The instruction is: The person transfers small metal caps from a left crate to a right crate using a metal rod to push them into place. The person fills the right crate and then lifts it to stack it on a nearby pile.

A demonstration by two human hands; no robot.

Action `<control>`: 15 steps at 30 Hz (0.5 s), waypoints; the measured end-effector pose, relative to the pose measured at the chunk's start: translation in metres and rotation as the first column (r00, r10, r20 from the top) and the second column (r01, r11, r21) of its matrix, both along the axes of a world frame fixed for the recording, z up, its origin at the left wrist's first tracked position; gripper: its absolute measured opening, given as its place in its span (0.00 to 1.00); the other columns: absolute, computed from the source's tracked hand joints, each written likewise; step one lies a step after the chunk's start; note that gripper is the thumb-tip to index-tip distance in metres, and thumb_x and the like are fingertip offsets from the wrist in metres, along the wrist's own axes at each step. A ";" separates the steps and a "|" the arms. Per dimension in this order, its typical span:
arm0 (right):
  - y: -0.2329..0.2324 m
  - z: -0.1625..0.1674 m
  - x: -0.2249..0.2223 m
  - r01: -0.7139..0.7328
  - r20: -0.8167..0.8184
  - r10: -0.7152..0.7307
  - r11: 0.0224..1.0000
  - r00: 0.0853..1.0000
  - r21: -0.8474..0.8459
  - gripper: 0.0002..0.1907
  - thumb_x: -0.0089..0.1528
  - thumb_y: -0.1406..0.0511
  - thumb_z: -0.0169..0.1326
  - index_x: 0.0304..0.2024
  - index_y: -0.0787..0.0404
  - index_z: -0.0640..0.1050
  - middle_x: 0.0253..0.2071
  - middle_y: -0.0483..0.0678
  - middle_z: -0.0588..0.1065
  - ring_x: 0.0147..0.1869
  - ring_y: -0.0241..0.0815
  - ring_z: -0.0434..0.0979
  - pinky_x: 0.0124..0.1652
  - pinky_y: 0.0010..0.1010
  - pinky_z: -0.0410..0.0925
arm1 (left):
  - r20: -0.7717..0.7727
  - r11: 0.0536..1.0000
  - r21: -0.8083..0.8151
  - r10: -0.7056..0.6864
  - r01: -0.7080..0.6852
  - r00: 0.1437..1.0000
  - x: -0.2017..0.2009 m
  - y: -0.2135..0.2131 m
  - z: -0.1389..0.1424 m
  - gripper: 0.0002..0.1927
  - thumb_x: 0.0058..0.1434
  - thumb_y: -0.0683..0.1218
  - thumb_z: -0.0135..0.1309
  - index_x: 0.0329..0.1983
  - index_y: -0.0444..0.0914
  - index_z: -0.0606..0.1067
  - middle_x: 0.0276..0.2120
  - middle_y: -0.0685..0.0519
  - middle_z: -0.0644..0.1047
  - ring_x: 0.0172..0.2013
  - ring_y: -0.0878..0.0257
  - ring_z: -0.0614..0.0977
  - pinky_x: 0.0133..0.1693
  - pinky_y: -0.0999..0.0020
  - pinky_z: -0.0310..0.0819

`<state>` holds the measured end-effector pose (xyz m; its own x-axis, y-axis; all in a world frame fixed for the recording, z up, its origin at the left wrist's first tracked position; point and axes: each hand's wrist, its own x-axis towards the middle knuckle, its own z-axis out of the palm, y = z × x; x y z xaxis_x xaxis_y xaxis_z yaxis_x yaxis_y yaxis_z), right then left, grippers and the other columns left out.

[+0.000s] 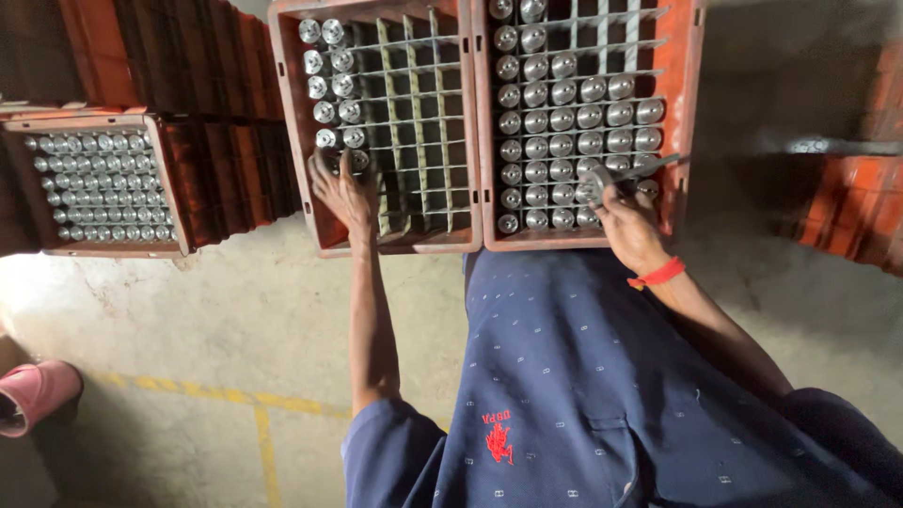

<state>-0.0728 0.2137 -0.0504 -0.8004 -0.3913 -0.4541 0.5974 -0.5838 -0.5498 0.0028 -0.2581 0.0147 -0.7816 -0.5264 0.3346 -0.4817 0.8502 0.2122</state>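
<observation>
My left hand (pixel 343 193) presses a metal cylinder (pixel 331 162) into the barely-filled left crate (pixel 324 240), my right hand (pixel 628 226) grips another cylinder (pixel 594 183) over the mostly-full right crate (pixel 682 113)—I'd say plenty left.

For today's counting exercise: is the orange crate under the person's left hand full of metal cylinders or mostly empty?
Mostly empty. The left crate holds metal cylinders only in its two leftmost columns; the other grid cells show bare dividers. The left hand rests on its near-left cells.

We see two gridded crates (pixel 376 240) (pixel 677 113) side by side ahead holding cylinders (pixel 564 118), a third crate (pixel 103 249) lying left.
</observation>
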 end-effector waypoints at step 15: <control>-0.088 0.077 0.011 -0.283 -0.263 0.409 0.867 0.874 0.410 0.27 0.63 0.71 0.60 0.65 0.66 0.74 0.47 0.44 0.77 0.47 0.32 0.75 0.49 0.24 0.70 | -0.160 0.056 0.987 0.441 0.151 0.883 0.006 0.079 0.032 0.15 0.57 0.39 0.67 0.31 0.39 0.69 0.24 0.58 0.69 0.24 0.65 0.71 0.27 0.67 0.66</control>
<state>-0.0616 0.1257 0.0270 -0.7681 -0.5384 -0.3466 0.4697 -0.1059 -0.8764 0.0090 -0.1795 0.0471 -0.6210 -0.6739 -0.4002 -0.2033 -0.3546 0.9126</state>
